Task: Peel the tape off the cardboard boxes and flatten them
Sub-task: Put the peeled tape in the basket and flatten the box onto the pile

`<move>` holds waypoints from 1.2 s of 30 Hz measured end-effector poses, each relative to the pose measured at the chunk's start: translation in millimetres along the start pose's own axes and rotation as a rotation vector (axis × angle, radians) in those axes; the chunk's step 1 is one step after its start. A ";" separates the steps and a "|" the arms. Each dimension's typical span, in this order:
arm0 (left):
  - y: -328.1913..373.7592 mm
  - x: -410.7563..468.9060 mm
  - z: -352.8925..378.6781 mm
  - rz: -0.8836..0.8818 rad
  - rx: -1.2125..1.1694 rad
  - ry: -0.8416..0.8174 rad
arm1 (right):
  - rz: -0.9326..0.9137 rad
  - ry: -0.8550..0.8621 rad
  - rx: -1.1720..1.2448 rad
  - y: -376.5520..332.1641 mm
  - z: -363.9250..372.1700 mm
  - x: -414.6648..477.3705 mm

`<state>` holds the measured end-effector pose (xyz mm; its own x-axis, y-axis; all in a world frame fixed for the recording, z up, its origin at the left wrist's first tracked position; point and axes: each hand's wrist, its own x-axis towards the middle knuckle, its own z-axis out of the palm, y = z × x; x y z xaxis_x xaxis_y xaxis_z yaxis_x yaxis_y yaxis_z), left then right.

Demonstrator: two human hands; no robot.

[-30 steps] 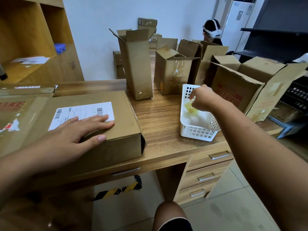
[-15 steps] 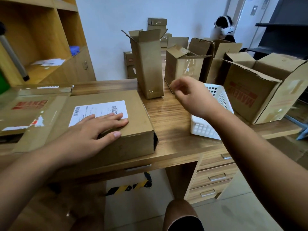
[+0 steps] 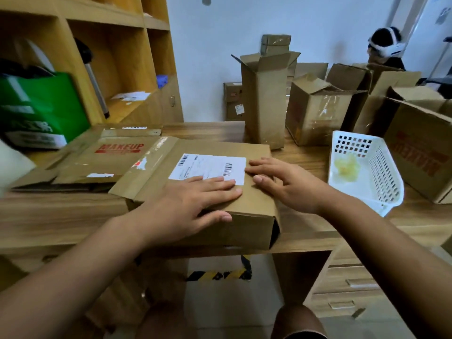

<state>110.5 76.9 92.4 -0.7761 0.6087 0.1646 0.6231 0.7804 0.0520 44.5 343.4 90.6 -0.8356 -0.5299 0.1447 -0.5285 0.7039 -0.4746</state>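
My left hand (image 3: 195,199) flat on the box (image 3: 249,228), right hand (image 3: 281,182) loosely spread, touching it beside the label (image 3: 208,165). Light, stiff cardboard I reckon; I'd grip the open end's edges.

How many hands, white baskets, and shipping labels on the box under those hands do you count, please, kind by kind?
Hands: 2 (left hand, right hand)
White basket: 1
Shipping label: 1
Total: 4
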 end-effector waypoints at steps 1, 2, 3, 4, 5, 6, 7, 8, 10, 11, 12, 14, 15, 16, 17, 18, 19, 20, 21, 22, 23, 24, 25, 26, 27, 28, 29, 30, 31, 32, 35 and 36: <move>0.1 -2.3 0.5 0.006 -0.004 0.013 | -0.004 0.005 -0.011 1.5 0.6 -3.3; -0.6 -4.6 1.4 0.013 -0.012 0.023 | -0.014 0.015 -0.027 3.5 1.4 -6.5; -1.6 -7.0 2.4 0.019 -0.021 0.032 | -0.026 0.028 -0.046 4.4 1.8 -10.5; -2.9 -9.5 3.3 0.020 -0.030 0.041 | -0.032 0.040 -0.062 5.1 2.1 -14.7; -4.7 -12.3 4.3 0.019 -0.041 0.050 | -0.037 0.052 -0.075 5.5 2.5 -19.3; -6.8 -15.4 5.0 0.016 -0.058 0.056 | -0.043 0.064 -0.084 5.5 3.0 -24.2; -9.1 -18.6 5.5 0.015 -0.075 0.060 | -0.051 0.079 -0.095 6.1 4.1 -28.8; -11.5 -21.7 5.6 0.013 -0.091 0.062 | -0.066 0.095 -0.112 5.9 5.3 -33.2; -17.5 -27.6 4.7 0.000 -0.114 0.056 | -0.094 0.127 -0.156 5.3 7.7 -40.7; -20.7 -30.1 3.4 -0.014 -0.129 0.049 | -0.107 0.139 -0.173 4.8 8.8 -43.8; -24.4 -32.2 1.9 -0.029 -0.145 0.040 | -0.124 0.148 -0.187 4.4 9.2 -46.9; -31.8 -35.8 -0.5 -0.062 -0.159 0.018 | -0.173 0.162 -0.217 5.0 10.5 -51.8; -35.8 -37.6 -1.3 -0.076 -0.158 0.017 | -0.197 0.168 -0.233 5.8 11.1 -54.1; -39.5 -39.3 -2.0 -0.092 -0.156 0.025 | -0.217 0.175 -0.246 6.7 11.5 -56.0; -42.6 -41.0 -2.8 -0.117 -0.160 0.036 | -0.236 0.181 -0.258 7.8 12.2 -57.4; -46.3 -42.6 -3.2 -0.147 -0.172 0.048 | -0.253 0.185 -0.268 7.8 12.9 -58.6; -50.0 -44.0 -3.3 -0.177 -0.193 0.058 | -0.268 0.188 -0.274 6.9 13.9 -59.3; -53.6 -44.9 -3.6 -0.203 -0.215 0.067 | -0.284 0.192 -0.283 5.4 14.9 -59.6; -56.7 -45.2 -3.9 -0.222 -0.228 0.074 | -0.300 0.197 -0.300 3.4 16.3 -59.6; -60.3 -45.0 -3.8 -0.234 -0.233 0.076 | -0.312 0.202 -0.324 1.5 17.6 -59.2; -63.7 -44.0 -4.3 -0.246 -0.232 0.072 | -0.321 0.208 -0.354 -0.5 19.1 -58.8; -66.8 -42.9 -5.2 -0.264 -0.230 0.067 | -0.325 0.212 -0.383 -2.6 20.5 -58.1; -70.1 -41.9 -6.2 -0.286 -0.227 0.065 | -0.325 0.215 -0.408 -4.6 22.3 -57.7; -72.4 -40.7 -7.4 -0.307 -0.221 0.069 | -0.324 0.218 -0.431 -6.5 24.7 -57.2; -73.7 -39.6 -8.8 -0.325 -0.210 0.075 | -0.319 0.222 -0.454 -8.3 28.0 -56.7; -74.5 -38.7 -9.4 -0.343 -0.194 0.077 | -0.310 0.231 -0.478 -10.0 32.0 -56.1; -74.2 -38.2 -9.3 -0.361 -0.174 0.073 | -0.297 0.246 -0.504 -11.6 36.6 -55.3; -73.2 -38.1 -8.5 -0.377 -0.151 0.069 | -0.284 0.267 -0.529 -13.2 41.2 -54.3; -70.4 -38.4 -7.1 -0.389 -0.127 0.072 | -0.270 0.289 -0.548 -14.5 45.4 -53.5; -66.5 -39.2 -5.4 -0.396 -0.111 0.086 | -0.260 0.314 -0.561 -15.7 48.5 -52.8; -44.4 -44.9 -1.3 -0.361 -0.141 0.177 | -0.248 0.375 -0.577 -16.8 53.4 -51.5; -35.4 -47.1 0.5 -0.331 -0.166 0.204 | -0.247 0.386 -0.582 -16.9 54.3 -51.0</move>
<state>124.9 20.6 82.3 -0.9122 0.2757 0.3032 0.3639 0.8852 0.2899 104.1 332.8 44.1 -0.6186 -0.5765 0.5339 -0.6120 0.7796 0.1327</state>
